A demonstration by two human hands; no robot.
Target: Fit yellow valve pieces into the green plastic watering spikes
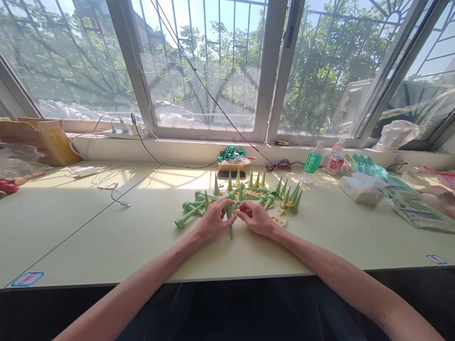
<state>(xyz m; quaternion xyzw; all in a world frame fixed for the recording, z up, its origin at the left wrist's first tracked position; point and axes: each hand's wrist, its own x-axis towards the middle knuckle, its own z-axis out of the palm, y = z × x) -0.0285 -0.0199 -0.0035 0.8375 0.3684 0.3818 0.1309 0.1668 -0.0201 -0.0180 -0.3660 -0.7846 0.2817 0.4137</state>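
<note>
My left hand [214, 219] is closed around a green plastic spike [229, 222], its pointed end aimed down toward me. Close against it, my right hand [259, 218] pinches a small yellow plastic valve piece [236, 211] at the spike's upper side. Whether that piece is seated in the spike or only touching it, I cannot tell. Beyond my hands, several green spikes stand point up, such as one spike [296, 202] at the right. Others lie on their sides, like the long one [188, 217] at the left. Small yellow valves [283, 223] are scattered among them.
A phone [231, 174] and a small box of green items [232, 166] are behind the spikes. Bottles [313, 163], a tissue pack [361, 188] and green packages [408, 203] stand to the right. Another person's hand [441, 196] shows at the far right. A white cable [113, 192] lies left.
</note>
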